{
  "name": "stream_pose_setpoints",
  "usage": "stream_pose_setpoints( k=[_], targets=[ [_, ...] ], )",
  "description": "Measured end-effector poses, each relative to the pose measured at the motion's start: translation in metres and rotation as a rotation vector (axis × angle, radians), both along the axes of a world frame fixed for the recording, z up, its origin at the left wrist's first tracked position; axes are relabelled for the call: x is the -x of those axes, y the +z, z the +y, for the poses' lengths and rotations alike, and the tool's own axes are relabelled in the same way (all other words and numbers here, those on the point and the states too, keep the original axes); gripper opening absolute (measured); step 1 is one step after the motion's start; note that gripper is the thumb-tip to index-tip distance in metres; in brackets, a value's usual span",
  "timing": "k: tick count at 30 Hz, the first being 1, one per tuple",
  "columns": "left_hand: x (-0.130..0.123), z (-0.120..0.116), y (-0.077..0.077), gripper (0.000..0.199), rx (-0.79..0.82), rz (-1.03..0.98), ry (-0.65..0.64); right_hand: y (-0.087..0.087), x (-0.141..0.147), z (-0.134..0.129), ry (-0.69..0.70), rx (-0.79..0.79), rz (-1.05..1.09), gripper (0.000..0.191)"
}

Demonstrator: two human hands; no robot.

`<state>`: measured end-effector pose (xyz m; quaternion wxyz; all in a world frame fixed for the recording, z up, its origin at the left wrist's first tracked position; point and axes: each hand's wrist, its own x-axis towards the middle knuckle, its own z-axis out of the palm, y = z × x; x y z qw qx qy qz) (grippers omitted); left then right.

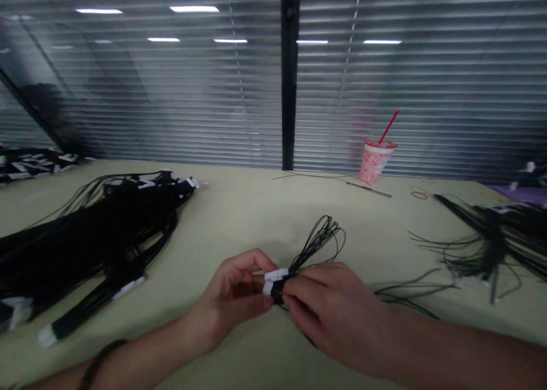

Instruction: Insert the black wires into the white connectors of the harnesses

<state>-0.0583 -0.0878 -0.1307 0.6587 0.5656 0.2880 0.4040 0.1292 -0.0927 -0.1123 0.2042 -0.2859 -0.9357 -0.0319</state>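
Observation:
Between my two hands is a bundle of thin black wires (314, 243) with white connectors (276, 274) at its near left end. The fingers of my left hand (239, 290) close on the white connectors from the left. My right hand (331, 304) grips the dark wires just beside the connectors. Thin wire loops rise above my right hand, and loose wire ends (410, 296) come out past its far side. My fingers hide part of the bundle's middle.
A large pile of black wire bundles (98, 224) with white connectors lies at left. More black wires (504, 236) lie at right. Near the blinds (213, 93) stand a pink cup (375, 162) with a red straw, a thin dark pen-like stick (370, 190) and rubber bands (419, 195).

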Motion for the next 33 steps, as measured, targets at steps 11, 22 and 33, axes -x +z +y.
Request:
stream_pose_setpoints(
  k=[11, 22, 33],
  targets=[
    [-0.003, 0.003, -0.001, 0.019, 0.107, -0.072, 0.005, 0.007, -0.002, -0.008, 0.031, -0.159, -0.193, 0.012],
    [-0.008, 0.002, 0.006, 0.017, 0.212, -0.114, 0.053, -0.002, 0.002, -0.004, -0.094, -0.248, -0.213, 0.009],
    [-0.006, 0.005, 0.013, 0.019, 0.381, -0.259, 0.11, 0.066, -0.03, 0.013, -0.069, 0.32, 0.311, 0.02]
  ],
)
